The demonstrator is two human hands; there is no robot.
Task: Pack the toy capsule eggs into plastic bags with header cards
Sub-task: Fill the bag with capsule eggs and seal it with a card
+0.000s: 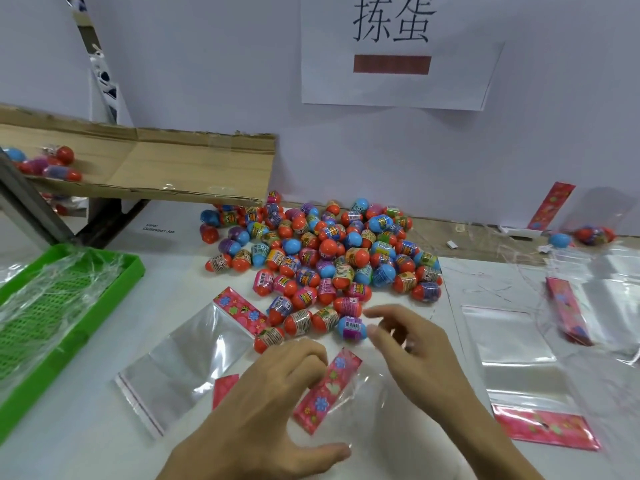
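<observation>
**Hands over a bag beside the egg pile**

While the left hand (277,386) lies on a clear plastic bag (360,407) with its fingers curled at the red flowered header card (327,389) and thumb stretched out, whether it pinches the card cannot be told. Loosely spread and holding nothing, the right hand (415,344) hovers just beside a blue capsule egg (351,328) at the near edge of the egg pile (322,258) on the white counter (86,441). Another carded bag (187,351) lies flat to the left, near a green tray (104,296). More flat bags (509,341) lie to the right. A cardboard chute (166,168) slopes behind the pile.
</observation>
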